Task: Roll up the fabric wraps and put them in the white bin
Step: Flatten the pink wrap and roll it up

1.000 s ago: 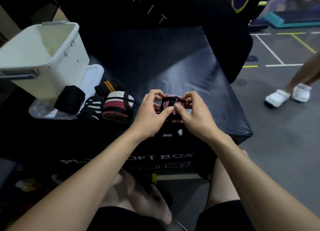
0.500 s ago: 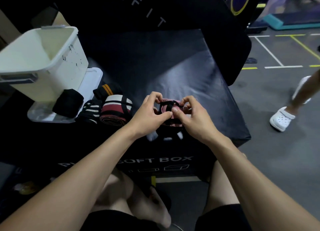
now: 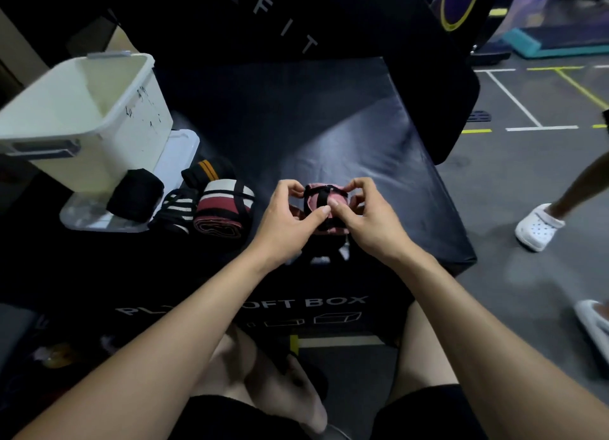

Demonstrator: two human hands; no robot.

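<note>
A pink rolled wrap (image 3: 324, 198) with a black strap round it is held between both hands above the black soft box (image 3: 346, 149). My left hand (image 3: 286, 219) and my right hand (image 3: 369, 222) pinch it from either side, thumbs meeting at its front. More of the wrap hangs hidden below the hands. The white bin (image 3: 82, 116) stands at the far left, tilted on a clear lid (image 3: 108, 219). Beside it lie rolled wraps: a black one (image 3: 135, 194), a black and white striped one (image 3: 174, 210), a red and white one (image 3: 225, 210) and a black one with orange stripes (image 3: 206, 172).
A tall black pad (image 3: 296, 21) leans behind the soft box. On the grey gym floor at the right, another person's leg and white shoe (image 3: 537, 227) pass by. My knees (image 3: 263, 367) are below the box's front edge.
Both hands have kept working the pink wrap in place, fingers shifting a little on the black strap. The person at the right has walked nearer along the floor.
</note>
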